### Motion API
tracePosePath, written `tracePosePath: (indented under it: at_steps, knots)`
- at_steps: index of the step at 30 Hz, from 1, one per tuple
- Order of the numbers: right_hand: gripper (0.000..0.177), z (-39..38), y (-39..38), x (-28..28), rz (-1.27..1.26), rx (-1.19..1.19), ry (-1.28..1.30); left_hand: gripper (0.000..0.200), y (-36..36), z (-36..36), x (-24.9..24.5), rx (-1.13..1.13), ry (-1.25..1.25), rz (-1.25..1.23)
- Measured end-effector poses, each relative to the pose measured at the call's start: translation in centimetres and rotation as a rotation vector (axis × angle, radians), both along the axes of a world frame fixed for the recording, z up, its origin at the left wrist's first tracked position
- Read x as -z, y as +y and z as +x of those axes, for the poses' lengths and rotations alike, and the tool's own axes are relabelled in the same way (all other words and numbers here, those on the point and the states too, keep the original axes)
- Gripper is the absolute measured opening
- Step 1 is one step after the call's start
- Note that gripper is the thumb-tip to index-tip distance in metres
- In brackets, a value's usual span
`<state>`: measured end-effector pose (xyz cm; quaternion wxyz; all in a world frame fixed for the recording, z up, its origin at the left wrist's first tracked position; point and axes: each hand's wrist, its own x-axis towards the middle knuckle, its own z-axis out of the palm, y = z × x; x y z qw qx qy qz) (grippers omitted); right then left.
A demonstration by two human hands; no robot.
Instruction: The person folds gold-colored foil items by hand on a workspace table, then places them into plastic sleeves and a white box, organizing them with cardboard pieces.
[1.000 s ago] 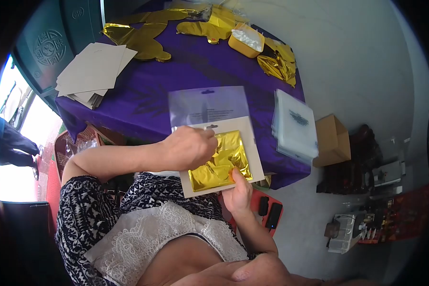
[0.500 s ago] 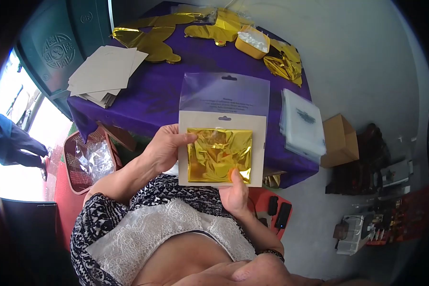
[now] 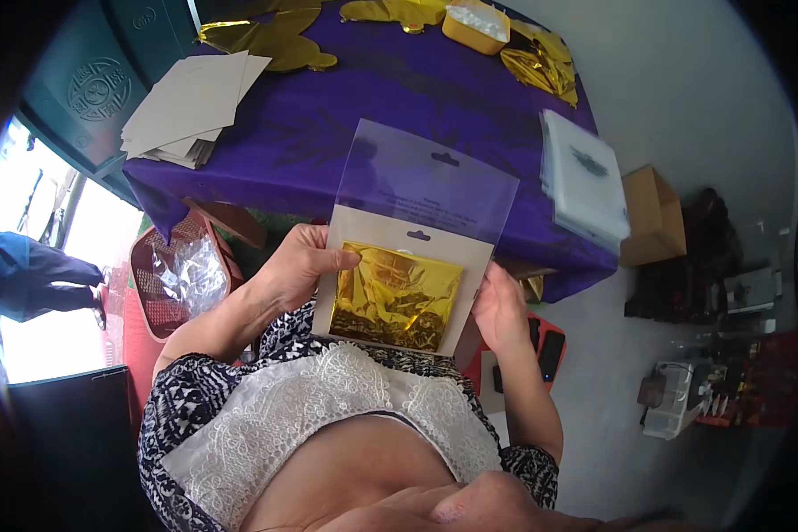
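Observation:
A clear plastic bag [image 3: 426, 160] with a hang hole holds a pale card backing [image 3: 479, 257] and a folded gold foil balloon [image 3: 397, 297]. The bag tilts in front of my body, above my lap. My left hand [image 3: 306, 270] grips its left edge, thumb on the front over the foil's upper corner and fingers behind. At the right edge, my right hand [image 3: 504, 310] closes against the bag's side, its fingertips partly hidden. The bag's upper clear part extends beyond the card, which has its own hang hole.
On the purple-covered table [image 3: 399, 97] lie a stack of cards [image 3: 191, 111], clear bags [image 3: 585, 182], gold foil pieces [image 3: 541, 66] and a yellow tub [image 3: 476, 27]. A basket of plastic [image 3: 182, 279] stands left; a cardboard box [image 3: 654, 213] is right. Another person's legs [image 3: 44, 275] show outside.
My right hand has moved from the package's bottom edge up to its right edge. The package has turned slightly clockwise. My left hand keeps its hold, and the view has tipped downward.

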<state>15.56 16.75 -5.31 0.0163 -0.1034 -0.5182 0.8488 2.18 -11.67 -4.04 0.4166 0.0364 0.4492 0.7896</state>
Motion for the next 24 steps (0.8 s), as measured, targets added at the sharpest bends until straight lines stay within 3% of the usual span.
tracePosePath:
  at_steps: [5,11,17,24]
  knots:
    - [0.055,-2.7,-1.6,0.1,-0.055,0.006,-0.038,0.024,-0.5,0.4,-0.4,0.010,0.038,-0.011]
    - [0.035,-2.6,-1.7,-0.6,0.063,-0.061,-0.005,0.024,-1.4,0.7,0.4,0.038,0.112,-0.031]
    - [0.035,-1.3,-1.6,-0.3,0.117,-0.115,0.026,0.026,-1.8,2.1,1.1,0.026,0.085,-0.050]
    - [0.032,1.5,-2.8,-0.6,0.159,-0.110,-0.056,0.021,-2.8,3.8,1.2,0.168,0.138,-0.176]
